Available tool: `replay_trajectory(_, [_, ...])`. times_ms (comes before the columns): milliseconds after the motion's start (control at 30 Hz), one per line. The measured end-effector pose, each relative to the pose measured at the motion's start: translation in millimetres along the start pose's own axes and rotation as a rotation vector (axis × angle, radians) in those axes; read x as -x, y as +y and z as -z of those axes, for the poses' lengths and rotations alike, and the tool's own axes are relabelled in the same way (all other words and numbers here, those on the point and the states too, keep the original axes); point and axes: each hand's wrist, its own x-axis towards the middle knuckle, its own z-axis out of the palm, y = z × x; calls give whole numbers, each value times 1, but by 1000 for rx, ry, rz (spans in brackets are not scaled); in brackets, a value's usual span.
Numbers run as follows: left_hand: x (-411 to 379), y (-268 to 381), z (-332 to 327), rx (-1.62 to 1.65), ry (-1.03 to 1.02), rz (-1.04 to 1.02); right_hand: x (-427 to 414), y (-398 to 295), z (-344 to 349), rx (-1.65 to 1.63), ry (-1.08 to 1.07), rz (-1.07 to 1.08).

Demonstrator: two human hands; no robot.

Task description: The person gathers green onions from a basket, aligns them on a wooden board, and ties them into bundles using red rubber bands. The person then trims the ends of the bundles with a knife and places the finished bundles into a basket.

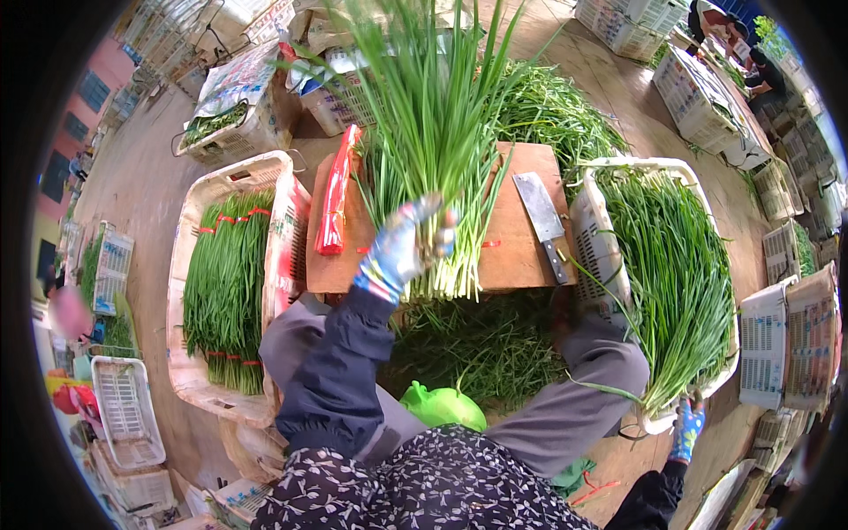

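Note:
My left hand (419, 238), in a blue and white glove, grips a bunch of garlic chives (434, 146) over a low wooden board (523, 265); the pale stems point towards me and the leaf tips away. More chives lie on the board beneath. At the board's left lies a bundle of red ties (339, 192), at its right a cleaver (540, 212) with a dark handle. My right hand (688, 424), in a blue patterned glove, is at the near end of the right crate, beside the stem ends of loose chives (662, 265). Its fingers are partly hidden.
A white plastic crate (288, 225) with tied bundles of chives (228, 291) stands left; another crate (599, 232) stands right. Greens (556, 119) are heaped behind the board, and leaf scraps (490, 351) lie beneath it. People work at the far upper right.

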Motion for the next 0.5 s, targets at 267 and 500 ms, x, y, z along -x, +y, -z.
replay_trajectory(267, [5,-95,112,245,236,76,40,-198,-112,-210,-329,302])
replay_trajectory(500, [10,-88,117,436,284,120,109,-345,-367,-28,-940,1217])
